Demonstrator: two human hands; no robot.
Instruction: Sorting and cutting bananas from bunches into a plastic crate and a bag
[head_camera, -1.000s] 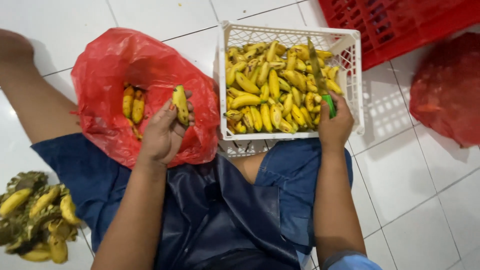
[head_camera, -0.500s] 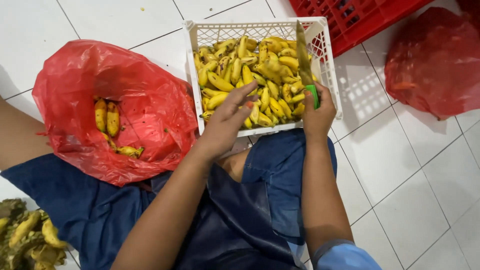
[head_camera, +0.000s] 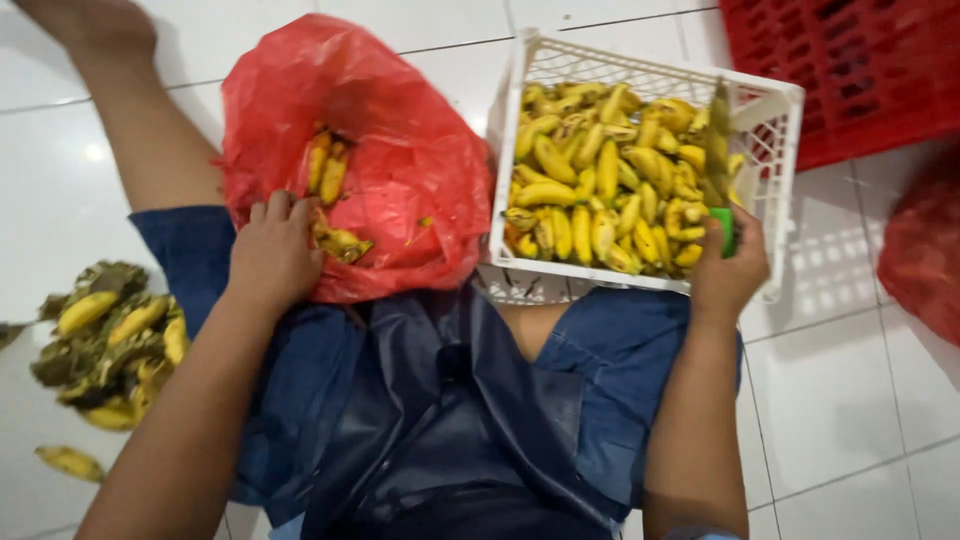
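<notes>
I sit on the floor with a dark apron over my lap. My left hand lies palm down on the near rim of a red plastic bag, fingers curled, right beside a small bunch of bananas inside it. Its palm is hidden. More bananas lie deeper in the bag. My right hand grips a green-handled knife, blade pointing up, at the near right corner of a white plastic crate full of small yellow bananas.
A pile of cut banana stalks and loose bananas lies on the white tiles at my left. A red crate stands at the back right, and another red bag sits at the right edge. My bare leg stretches out to the left.
My left hand has left the white crate and moved left to the red bag, where a new bunch of bananas now lies. My right hand stays at the crate with the knife.
</notes>
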